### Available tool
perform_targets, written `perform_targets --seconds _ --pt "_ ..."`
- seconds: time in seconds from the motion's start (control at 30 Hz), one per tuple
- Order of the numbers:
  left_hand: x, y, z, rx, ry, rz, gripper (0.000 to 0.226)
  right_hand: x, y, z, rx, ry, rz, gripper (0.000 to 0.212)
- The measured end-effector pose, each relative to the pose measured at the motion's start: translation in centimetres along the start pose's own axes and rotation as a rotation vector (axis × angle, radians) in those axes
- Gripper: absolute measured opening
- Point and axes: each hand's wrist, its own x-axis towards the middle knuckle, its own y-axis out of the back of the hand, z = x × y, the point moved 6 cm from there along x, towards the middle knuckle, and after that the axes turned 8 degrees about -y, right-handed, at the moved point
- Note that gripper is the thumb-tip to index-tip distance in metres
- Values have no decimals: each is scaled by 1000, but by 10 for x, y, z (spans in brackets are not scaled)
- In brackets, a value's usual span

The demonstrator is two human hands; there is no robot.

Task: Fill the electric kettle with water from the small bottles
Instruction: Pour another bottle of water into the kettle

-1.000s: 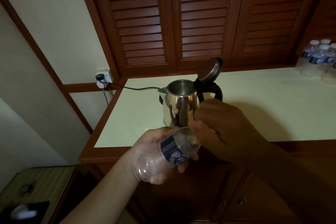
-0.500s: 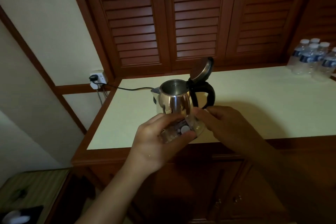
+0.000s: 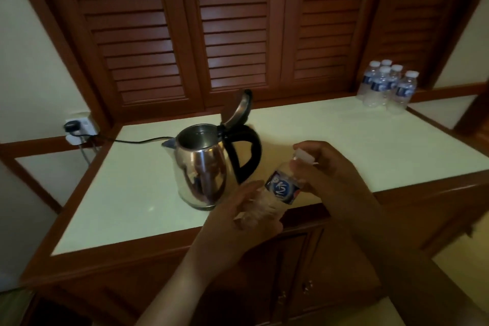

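Observation:
A steel electric kettle (image 3: 201, 167) with a black handle stands on the pale countertop (image 3: 127, 188), its lid (image 3: 238, 108) tipped up and open. To its right, near the front edge, my left hand (image 3: 238, 222) grips the lower body of a small clear bottle (image 3: 280, 190) with a blue label, tilted up to the right. My right hand (image 3: 325, 167) is at the bottle's neck, fingers around the white cap (image 3: 304, 156). Whether the cap is on or off the neck I cannot tell. Several more small bottles (image 3: 386, 87) stand at the back right corner.
The kettle's black cord (image 3: 137, 140) runs left to a plug in a wall socket (image 3: 79, 127). Louvred wooden doors (image 3: 232, 29) rise behind the counter. Wooden cabinet doors with small knobs (image 3: 307, 286) sit below the counter's front edge.
The bottle and both hands have shifted from in front of the kettle to its right, and the bottle now tilts neck-up. My view has swung left, showing more of the counter.

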Motion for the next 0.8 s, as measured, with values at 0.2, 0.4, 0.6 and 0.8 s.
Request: perform_targets --seconds 0.2,0.4,0.6,0.8 --pt "47 -59 2 -95 -34 -10 47 -9 55 12 -1 -28 127 52" --pt "101 -123 10 -88 -111 -201 39 -1 114 12 -21 24 301 66" --pt "182 -183 12 37 -163 -188 37 35 182 14 -6 68 352 61" --pt "276 -249 20 38 -145 -180 35 97 268 26 68 65 384 41"
